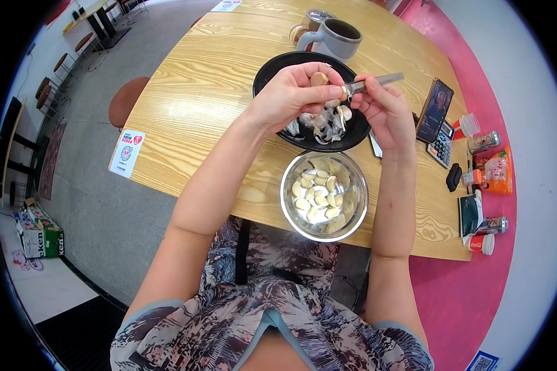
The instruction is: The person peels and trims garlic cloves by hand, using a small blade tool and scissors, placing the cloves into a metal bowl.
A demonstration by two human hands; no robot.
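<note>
Over the black bowl (272, 71), my left hand (291, 93) pinches a garlic clove (344, 90) between its fingers. My right hand (387, 111) is closed on a small metal knife (384, 80), one end of it right at the clove. Which part is blade and which is handle is hard to make out. Garlic skins and unpeeled cloves (329, 123) lie in the black bowl below my hands. Nearer my body, a shiny steel bowl (361, 213) holds several peeled garlic cloves (315, 196).
Behind the black bowl stand a grey mug (337, 42) and a glass jar (319, 17). At the right are a propped phone (434, 111), a calculator (440, 145), cups and cans. The wooden table (198, 80) has its front edge close to my lap.
</note>
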